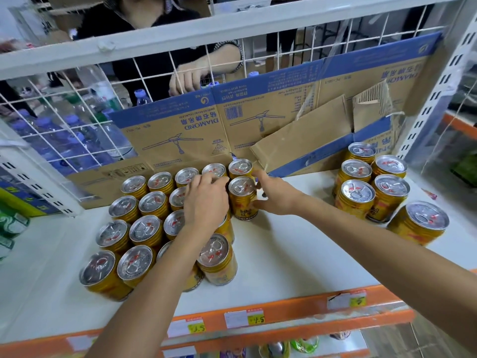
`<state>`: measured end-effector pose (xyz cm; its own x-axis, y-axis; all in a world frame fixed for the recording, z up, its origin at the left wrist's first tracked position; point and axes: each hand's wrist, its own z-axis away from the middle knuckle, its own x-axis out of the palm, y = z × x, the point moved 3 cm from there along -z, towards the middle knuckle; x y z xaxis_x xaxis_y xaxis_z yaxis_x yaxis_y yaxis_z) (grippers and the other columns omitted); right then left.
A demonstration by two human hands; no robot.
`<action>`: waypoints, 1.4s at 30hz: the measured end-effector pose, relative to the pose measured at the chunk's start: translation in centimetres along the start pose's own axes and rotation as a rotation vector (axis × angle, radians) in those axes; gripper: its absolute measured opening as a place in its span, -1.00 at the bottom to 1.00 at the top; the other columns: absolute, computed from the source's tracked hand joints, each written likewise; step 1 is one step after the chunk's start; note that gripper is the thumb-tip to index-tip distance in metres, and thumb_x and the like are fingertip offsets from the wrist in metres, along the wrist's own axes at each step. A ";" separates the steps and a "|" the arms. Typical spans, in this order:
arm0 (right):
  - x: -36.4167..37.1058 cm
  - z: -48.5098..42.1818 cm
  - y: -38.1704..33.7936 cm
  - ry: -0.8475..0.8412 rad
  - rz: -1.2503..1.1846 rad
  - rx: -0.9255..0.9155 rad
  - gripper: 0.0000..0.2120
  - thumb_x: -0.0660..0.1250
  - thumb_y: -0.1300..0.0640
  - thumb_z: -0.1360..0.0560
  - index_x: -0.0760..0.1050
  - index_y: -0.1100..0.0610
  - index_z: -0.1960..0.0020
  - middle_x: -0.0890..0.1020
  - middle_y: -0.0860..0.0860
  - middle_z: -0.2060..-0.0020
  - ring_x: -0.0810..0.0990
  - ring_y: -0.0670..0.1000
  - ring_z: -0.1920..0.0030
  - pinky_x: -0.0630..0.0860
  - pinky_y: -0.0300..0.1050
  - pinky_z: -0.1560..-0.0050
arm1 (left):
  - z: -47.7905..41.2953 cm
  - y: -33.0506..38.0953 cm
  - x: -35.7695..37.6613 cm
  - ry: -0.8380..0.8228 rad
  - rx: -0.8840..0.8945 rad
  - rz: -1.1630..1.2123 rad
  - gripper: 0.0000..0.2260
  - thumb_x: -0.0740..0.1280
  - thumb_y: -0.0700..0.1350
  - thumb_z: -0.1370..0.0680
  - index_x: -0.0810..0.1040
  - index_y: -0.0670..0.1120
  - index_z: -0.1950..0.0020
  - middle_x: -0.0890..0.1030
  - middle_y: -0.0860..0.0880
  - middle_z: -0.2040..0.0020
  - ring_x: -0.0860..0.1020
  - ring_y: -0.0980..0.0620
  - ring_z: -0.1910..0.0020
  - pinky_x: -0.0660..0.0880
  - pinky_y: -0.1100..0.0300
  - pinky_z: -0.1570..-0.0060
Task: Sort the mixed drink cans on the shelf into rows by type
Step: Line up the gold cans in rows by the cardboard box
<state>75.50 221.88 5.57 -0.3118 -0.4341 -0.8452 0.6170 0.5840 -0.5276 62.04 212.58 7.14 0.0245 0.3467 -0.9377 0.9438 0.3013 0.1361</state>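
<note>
The right hand [277, 196] fingers hold a gold can [242, 200]; the left hand [206, 202] grip I cannot tell. A hard push may topple the neighbouring cans [152, 202].

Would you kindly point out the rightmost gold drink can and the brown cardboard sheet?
rightmost gold drink can [426, 217]: head view, silver lid.
brown cardboard sheet [167, 135]: head view, printed face.

A flattened cardboard box [196, 130], its blue "DIAMOND" print upside down, leans against the white wire grid [144, 73] across the middle of the frame, one torn flap [304, 140] folded forward. Behind the grid at left stand blue-capped water bottles [77, 135]. A person in a dark top [154, 60] stands at upper centre. Yellow price tags [244, 319] sit on the orange rail [296, 310] below.
</note>
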 end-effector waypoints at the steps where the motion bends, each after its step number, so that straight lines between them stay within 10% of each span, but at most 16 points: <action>1: -0.7 0.5 0.2 0.001 0.028 -0.007 -0.31 0.42 0.02 -0.45 0.13 0.11 -0.44 0.48 0.15 -0.26 0.50 0.15 -0.17 0.44 -0.05 -0.10 | -0.1 0.3 -0.2 0.008 0.019 -0.014 -0.67 0.15 -0.10 -0.62 0.46 0.05 -0.36 0.48 -0.01 -0.27 0.36 -0.05 -0.27 0.33 0.05 -0.22; 17: -8.1 9.9 8.0 -0.177 0.790 0.114 -0.42 0.27 0.19 -0.46 0.23 0.05 -0.45 0.38 0.05 -0.35 0.33 0.12 -0.33 0.36 0.01 -0.28 | 0.0 13.6 2.0 -0.191 0.438 0.254 -0.65 0.26 -0.07 -0.55 0.46 0.03 -0.35 0.48 0.00 -0.25 0.37 -0.08 -0.25 0.35 0.02 -0.19; 42: -1.7 6.2 -3.4 -0.229 0.209 -0.454 -0.53 0.31 0.38 -0.35 0.50 0.15 -0.24 0.44 0.07 -0.31 0.29 0.05 -0.38 0.14 -0.30 -0.33 | 4.8 -0.3 -1.6 -0.071 0.073 0.245 -0.77 0.29 -0.15 -0.55 0.62 -0.05 -0.17 0.57 -0.01 -0.17 0.42 -0.03 -0.16 0.30 0.23 -0.11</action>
<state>78.46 216.40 9.33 -0.0190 -0.3855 -0.9225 0.2591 0.8893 -0.3769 63.34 207.66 7.03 0.2758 0.3378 -0.8999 0.9281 0.1498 0.3407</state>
